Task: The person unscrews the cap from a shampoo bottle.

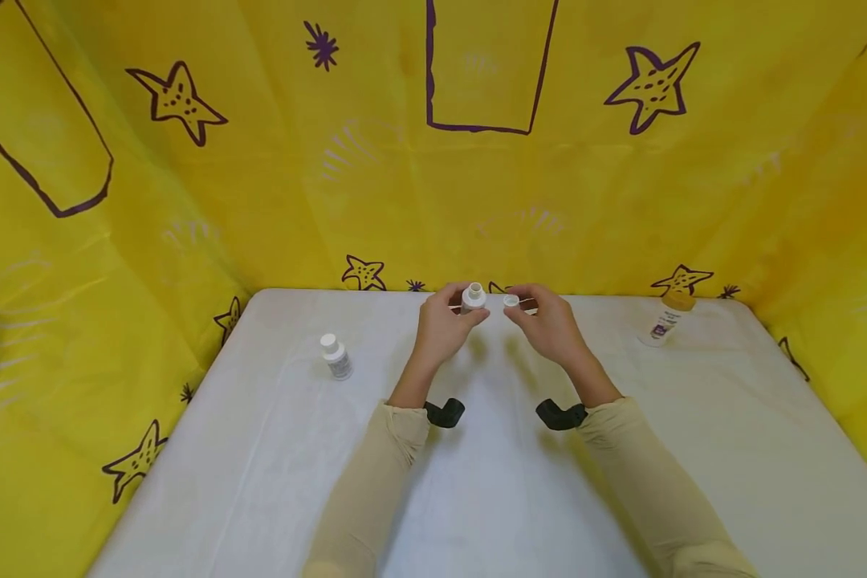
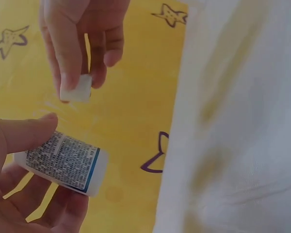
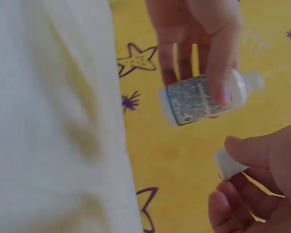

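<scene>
Where yellow starred cloth [image 1: 188, 201] walls it, white table [image 1: 477, 482] spreads.

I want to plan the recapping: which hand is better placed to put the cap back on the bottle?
Probably the right hand: it pinches the cap beside the open neck of the bottle, which the left hand holds.

Left hand [image 1: 444, 327] is gripping small white bottle [image 1: 473, 298], neck open; right hand [image 1: 549, 325] is pinching white cap [image 1: 510, 302] just beside it, above white table [image 1: 477, 482].
</scene>
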Action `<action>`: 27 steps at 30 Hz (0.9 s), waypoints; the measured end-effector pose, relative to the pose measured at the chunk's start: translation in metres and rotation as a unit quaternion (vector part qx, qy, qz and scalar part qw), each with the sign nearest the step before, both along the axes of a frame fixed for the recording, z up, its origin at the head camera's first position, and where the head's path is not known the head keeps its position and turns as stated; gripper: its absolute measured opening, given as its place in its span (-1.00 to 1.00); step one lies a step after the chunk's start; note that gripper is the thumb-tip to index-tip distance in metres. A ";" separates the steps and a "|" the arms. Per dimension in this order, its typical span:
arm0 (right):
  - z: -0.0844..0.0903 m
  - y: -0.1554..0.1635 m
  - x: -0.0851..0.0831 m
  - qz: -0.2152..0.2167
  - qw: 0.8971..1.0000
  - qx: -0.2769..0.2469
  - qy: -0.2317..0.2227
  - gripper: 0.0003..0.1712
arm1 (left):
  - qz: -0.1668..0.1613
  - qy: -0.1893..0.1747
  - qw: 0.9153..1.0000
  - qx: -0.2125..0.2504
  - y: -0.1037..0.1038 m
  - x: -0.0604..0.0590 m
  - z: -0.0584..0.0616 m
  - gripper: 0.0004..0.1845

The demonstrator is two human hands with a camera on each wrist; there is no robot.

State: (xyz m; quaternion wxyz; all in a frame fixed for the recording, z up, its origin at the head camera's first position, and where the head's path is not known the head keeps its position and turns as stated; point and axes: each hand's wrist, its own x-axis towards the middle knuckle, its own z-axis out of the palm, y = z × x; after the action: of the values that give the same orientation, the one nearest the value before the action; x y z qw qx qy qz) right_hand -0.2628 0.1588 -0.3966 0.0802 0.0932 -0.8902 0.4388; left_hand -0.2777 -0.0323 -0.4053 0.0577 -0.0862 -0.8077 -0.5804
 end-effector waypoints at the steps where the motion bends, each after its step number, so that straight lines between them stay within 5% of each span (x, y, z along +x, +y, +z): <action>1: -0.002 0.000 -0.004 -0.003 1.000 -0.001 -0.005 -0.55 | 0.000 -0.003 1.000 -0.002 0.002 -0.003 -0.001 -0.48; 14: -0.035 0.000 -0.052 -0.033 0.997 -0.008 -0.070 -0.54 | 0.011 -0.035 0.997 -0.067 0.015 -0.044 -0.025 -0.49; 27: -0.057 0.004 -0.063 -0.038 0.991 0.045 -0.123 -0.60 | 0.027 -0.062 0.995 -0.079 0.023 -0.050 -0.038 -0.46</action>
State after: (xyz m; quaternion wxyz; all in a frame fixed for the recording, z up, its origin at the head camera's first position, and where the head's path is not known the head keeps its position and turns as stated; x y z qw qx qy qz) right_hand -0.3255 0.1629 -0.4540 -0.0171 0.0083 -0.9151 0.4029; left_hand -0.3272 -0.0098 -0.4435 0.0160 -0.0326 -0.8553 -0.5168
